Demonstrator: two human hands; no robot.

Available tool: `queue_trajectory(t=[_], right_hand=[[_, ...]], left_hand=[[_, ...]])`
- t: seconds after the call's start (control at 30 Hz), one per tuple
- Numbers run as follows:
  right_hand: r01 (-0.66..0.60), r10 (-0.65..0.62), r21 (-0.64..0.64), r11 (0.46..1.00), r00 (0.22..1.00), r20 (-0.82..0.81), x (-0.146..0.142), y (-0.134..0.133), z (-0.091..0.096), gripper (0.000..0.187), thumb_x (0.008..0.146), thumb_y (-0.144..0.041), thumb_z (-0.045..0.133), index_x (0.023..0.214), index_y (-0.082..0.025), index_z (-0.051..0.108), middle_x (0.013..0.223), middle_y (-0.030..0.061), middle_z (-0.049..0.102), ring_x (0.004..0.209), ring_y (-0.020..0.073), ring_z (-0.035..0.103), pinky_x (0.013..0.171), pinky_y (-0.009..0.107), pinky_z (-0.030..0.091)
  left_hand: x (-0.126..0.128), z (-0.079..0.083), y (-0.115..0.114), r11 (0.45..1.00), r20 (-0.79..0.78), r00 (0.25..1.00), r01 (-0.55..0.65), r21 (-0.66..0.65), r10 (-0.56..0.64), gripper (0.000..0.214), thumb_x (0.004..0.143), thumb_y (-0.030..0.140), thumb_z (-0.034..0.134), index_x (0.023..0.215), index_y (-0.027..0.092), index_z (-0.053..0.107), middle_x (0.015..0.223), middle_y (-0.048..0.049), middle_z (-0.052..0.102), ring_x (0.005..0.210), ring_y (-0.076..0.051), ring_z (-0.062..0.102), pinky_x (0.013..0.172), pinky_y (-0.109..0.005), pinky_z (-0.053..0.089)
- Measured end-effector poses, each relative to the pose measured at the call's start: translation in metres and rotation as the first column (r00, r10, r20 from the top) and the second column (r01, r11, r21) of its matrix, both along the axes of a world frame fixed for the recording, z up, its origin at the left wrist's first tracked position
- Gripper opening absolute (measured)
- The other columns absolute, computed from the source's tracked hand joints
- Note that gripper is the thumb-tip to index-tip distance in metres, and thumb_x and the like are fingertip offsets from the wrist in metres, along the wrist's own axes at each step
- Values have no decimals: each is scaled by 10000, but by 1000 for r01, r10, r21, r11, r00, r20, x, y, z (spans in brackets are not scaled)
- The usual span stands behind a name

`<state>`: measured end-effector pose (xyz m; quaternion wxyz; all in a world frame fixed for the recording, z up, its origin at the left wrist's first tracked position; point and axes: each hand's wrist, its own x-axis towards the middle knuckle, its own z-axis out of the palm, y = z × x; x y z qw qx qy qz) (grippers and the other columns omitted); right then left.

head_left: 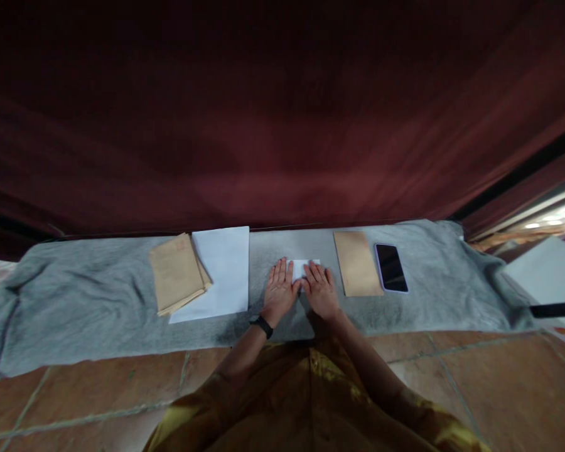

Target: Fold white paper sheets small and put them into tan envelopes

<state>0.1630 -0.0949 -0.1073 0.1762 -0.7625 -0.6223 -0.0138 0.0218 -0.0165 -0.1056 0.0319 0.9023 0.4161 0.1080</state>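
Observation:
A small white piece of paper (299, 269), seemingly folded, lies on the grey cloth in front of me. My left hand (279, 290) rests flat over its left part, fingers stretched forward. Over the right part lies my right hand (321, 291), also flat with its fingers extended. The two thumbs come close together at the paper's near edge. Much of the paper is hidden beneath the hands. To the right of my right hand is a single brown envelope (359, 263). Left of my left hand are white paper sheets (226, 270).
Several brown envelopes (176, 270) are stacked partly on the white sheets. A phone (392, 268) with a pale case lies right of the single envelope. The grey cloth (98, 295) covers a long narrow surface. A dark red curtain-like backdrop (282, 144) rises behind it. Tiled floor (108, 383) shows below.

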Motion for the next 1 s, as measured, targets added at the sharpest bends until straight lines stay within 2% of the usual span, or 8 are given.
queue_trajectory(t=[0.13,0.27,0.4,0.53,0.67,0.77,1.0], right_hand=[[65,-65,16,998,998,-2,9,6,-4,527,1086,-345,363,1540,-94,455,1601,156,446,1471,299,426,1232,502,261],[97,-97,42,994,995,-11,16,1,-8,537,1083,-345,360,1558,-104,429,1597,145,457,1465,301,429,1234,505,251],[143,-142,42,989,989,-32,17,0,-7,520,1074,-335,390,1529,-97,472,1573,140,497,1454,312,426,1227,501,258],[191,-188,42,981,981,-52,17,2,2,484,1049,-292,440,1478,-85,529,1528,166,541,1416,319,445,1197,499,293],[257,-257,-3,966,965,-50,16,3,15,401,1006,-239,491,1357,-107,631,1381,190,633,1251,327,552,1052,461,425],[319,-321,-55,946,946,-45,13,3,22,342,987,-228,507,1270,-123,669,1207,194,690,1109,319,610,952,432,474],[365,-386,-126,922,885,-261,16,14,23,225,956,-178,513,1079,-94,680,981,168,738,917,238,692,839,309,501]], left_hand=[[0,-3,1,1000,14,1000,-3,1,3,633,1043,420,408,1580,90,363,1665,-192,307,1560,-307,275,1254,-517,291],[0,-6,1,1000,30,999,-9,-4,10,642,1042,436,408,1576,82,368,1668,-193,304,1563,-307,266,1261,-508,275],[1,-4,1,1000,32,999,-7,-6,8,668,1043,479,401,1566,64,384,1662,-213,304,1561,-324,264,1259,-511,274],[1,-2,0,1000,32,999,0,-4,0,701,1040,521,397,1570,63,377,1661,-219,302,1559,-332,267,1258,-516,271],[0,0,0,1000,37,999,-1,0,1,715,1035,529,407,1570,56,378,1659,-224,302,1558,-335,269,1261,-512,267],[0,0,-1,1000,41,999,-2,3,2,721,1030,533,418,1568,54,382,1659,-223,302,1557,-336,271,1261,-512,267],[1,3,-2,1000,37,999,-10,4,10,720,1035,542,392,1573,64,373,1659,-212,309,1561,-322,266,1258,-514,278]])
